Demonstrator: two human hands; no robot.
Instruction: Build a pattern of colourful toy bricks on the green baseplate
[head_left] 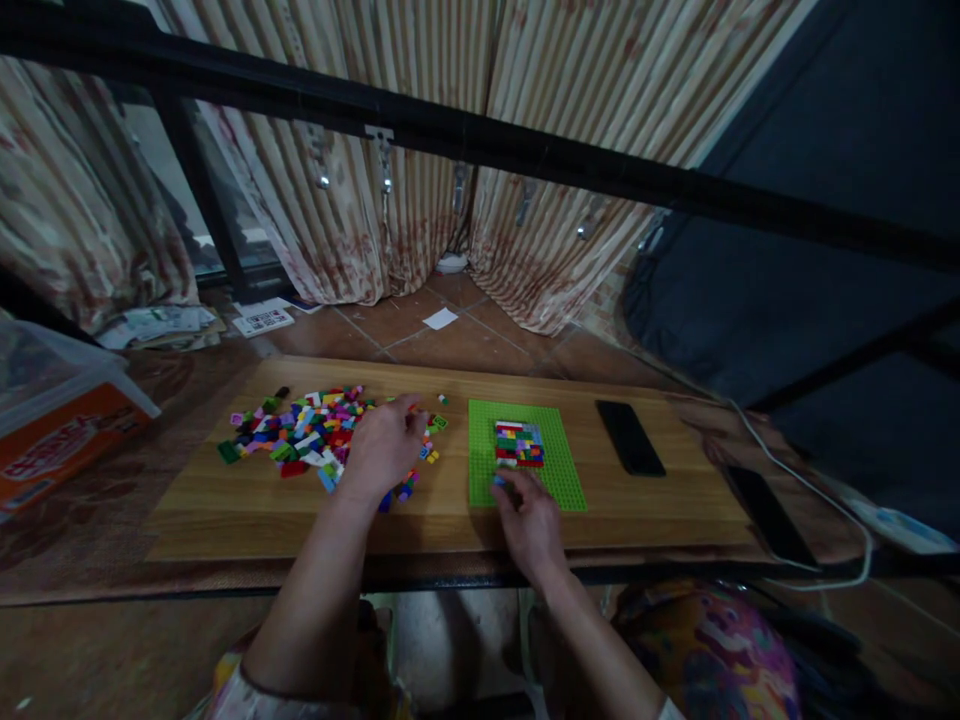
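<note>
My left hand (386, 448) hovers over the right side of a pile of loose toy bricks (300, 430) in many colours. Its fingers are curled together, and anything between them is too small or hidden to make out. My right hand (531, 520) is at the front edge of a green studded baseplate (562, 470), pinching a small light-blue brick (498, 481) between thumb and fingers. Just beyond those fingertips, a compact block of multicoloured bricks (519, 444) sits on the baseplate, with whitish and grey pieces along its far side.
The wooden board (442, 525) carries everything. A black phone (630, 438) lies right of the baseplate, with another dark phone-like slab (769, 515) farther right beside a white cable (825, 455). At left stands a clear plastic box (67, 410) with an orange label. A black rail (480, 135) crosses ahead.
</note>
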